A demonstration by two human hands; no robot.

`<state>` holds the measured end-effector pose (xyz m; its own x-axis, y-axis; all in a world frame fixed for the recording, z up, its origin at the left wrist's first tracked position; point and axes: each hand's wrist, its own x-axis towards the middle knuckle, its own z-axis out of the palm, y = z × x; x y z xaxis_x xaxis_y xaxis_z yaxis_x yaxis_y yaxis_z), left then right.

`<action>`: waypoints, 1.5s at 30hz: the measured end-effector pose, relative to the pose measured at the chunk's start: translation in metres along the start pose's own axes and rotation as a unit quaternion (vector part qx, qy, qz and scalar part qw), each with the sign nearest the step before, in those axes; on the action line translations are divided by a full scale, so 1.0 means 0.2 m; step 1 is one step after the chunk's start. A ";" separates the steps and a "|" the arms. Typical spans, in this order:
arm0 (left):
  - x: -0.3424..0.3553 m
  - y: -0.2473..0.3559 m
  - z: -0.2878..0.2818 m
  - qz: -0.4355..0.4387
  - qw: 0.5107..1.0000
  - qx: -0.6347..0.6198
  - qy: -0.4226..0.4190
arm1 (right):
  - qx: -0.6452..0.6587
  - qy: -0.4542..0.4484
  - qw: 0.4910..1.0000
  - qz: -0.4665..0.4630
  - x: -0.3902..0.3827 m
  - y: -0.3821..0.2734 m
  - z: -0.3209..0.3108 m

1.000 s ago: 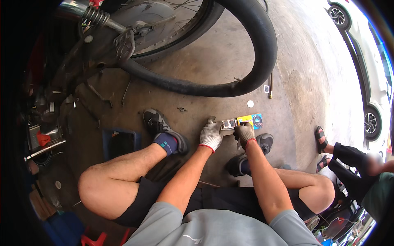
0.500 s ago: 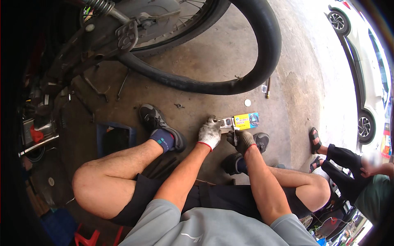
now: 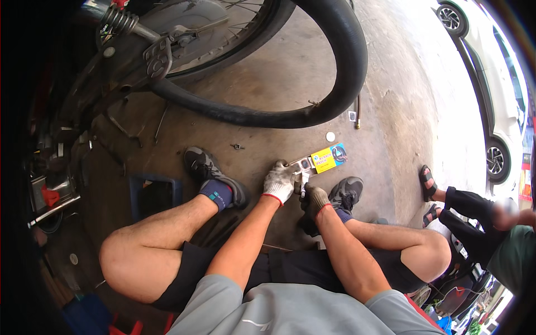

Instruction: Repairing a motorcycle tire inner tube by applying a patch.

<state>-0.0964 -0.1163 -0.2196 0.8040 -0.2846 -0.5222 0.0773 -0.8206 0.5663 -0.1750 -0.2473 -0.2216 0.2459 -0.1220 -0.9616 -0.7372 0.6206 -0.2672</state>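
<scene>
My left hand (image 3: pixel 280 180), in a white knit glove with dirty fingers, is closed on one end of a yellow and blue tire patch box (image 3: pixel 329 158). The box's inner tray (image 3: pixel 304 164) is slid partly out toward that hand, with small dark squares in it. Just below the tray, my gloved right hand (image 3: pixel 316 200) is closed around a small white tube (image 3: pixel 305 180), which points up toward the tray. Beyond both hands, a black inner tube (image 3: pixel 262 116) hangs in a loop from the motorbike wheel (image 3: pixel 251 42).
A white disc (image 3: pixel 330 137), a small square patch (image 3: pixel 352 116) and a brown rod (image 3: pixel 358 114) lie on the concrete floor. A blue-rimmed bin (image 3: pixel 177 192) stands left of my foot. Another person in sandals (image 3: pixel 427 184) is at the right, near a white car (image 3: pixel 505 117).
My right hand has moved left, closer to my left hand, and the white tube shows more plainly. The view has shifted slightly, so box and wheel appear further left.
</scene>
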 end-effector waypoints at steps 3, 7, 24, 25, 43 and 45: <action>-0.02 0.01 -0.02 0.024 0.999 0.031 -0.001 | 0.132 -0.033 0.991 -0.010 0.06 0.03 0.01; -0.04 0.02 -0.05 0.035 0.999 0.026 -0.007 | 0.405 -0.038 0.914 0.012 0.19 0.05 0.06; -0.06 0.04 -0.07 0.036 0.998 0.041 -0.013 | -0.342 0.274 0.852 -0.287 0.02 0.01 0.14; -0.06 0.04 -0.07 0.032 0.998 0.045 -0.014 | -0.375 0.281 0.821 -0.326 -0.01 0.02 0.16; -0.08 -0.03 0.01 0.028 0.998 -0.027 0.041 | -0.468 0.334 0.706 -0.414 0.11 -0.33 -0.05; -0.09 -0.04 0.03 0.001 0.997 -0.054 0.054 | -0.483 0.347 0.673 -0.440 0.12 -0.46 -0.11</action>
<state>-0.1142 -0.1066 -0.2187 0.8627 -0.2254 -0.4527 0.1345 -0.7606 0.6351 -0.1158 -0.3241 -0.2219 0.7484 -0.6536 -0.1125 -0.6462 -0.6804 -0.3456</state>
